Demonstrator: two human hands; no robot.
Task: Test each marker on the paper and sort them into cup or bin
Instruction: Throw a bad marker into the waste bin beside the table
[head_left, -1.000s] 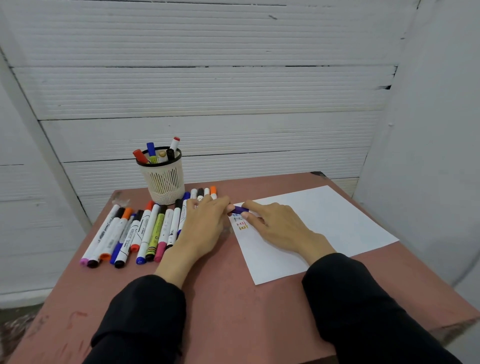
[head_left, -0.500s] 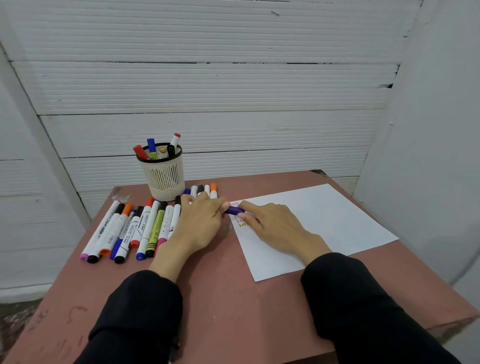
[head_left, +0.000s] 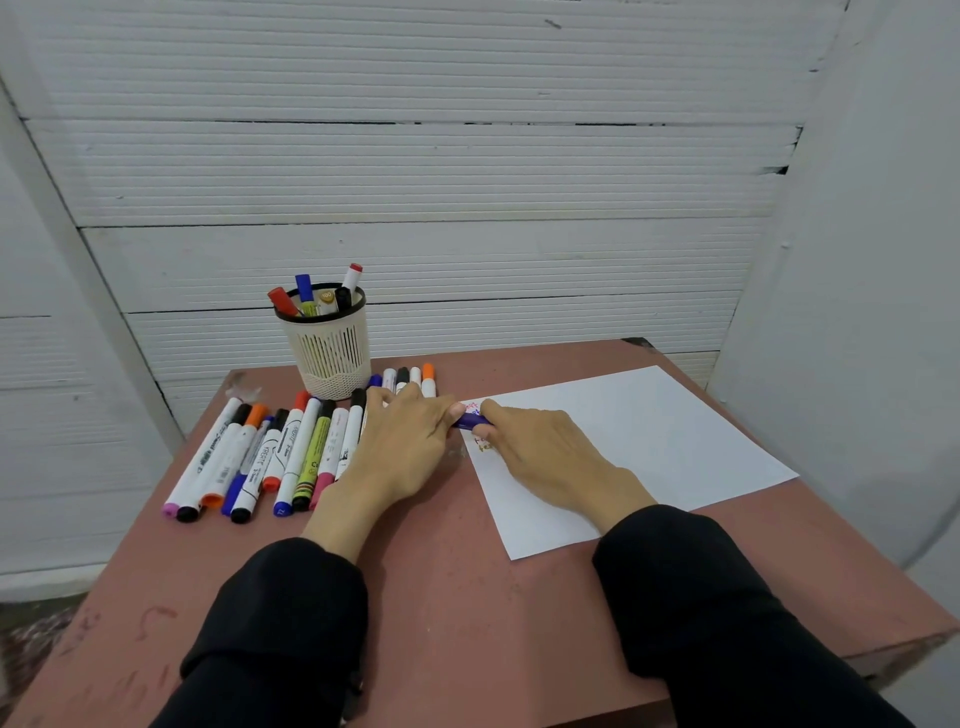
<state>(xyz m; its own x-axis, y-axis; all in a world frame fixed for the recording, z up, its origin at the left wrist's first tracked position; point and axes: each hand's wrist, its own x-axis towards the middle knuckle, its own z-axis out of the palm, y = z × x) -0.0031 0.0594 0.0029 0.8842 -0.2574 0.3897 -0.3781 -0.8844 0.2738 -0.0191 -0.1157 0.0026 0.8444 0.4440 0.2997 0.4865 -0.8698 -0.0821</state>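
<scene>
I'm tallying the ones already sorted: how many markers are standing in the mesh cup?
5 in the mesh cup: red-capped marker at left, blue-capped marker next, tan-topped marker in the middle, black marker beside it, red-tipped white marker at right. Others may be hidden inside.

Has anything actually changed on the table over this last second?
Very little. Both hands, left hand and right hand, still meet on the purple marker at the paper's near-left corner, edging slightly closer together. The row of markers, the cup and the paper stayed put.
</scene>
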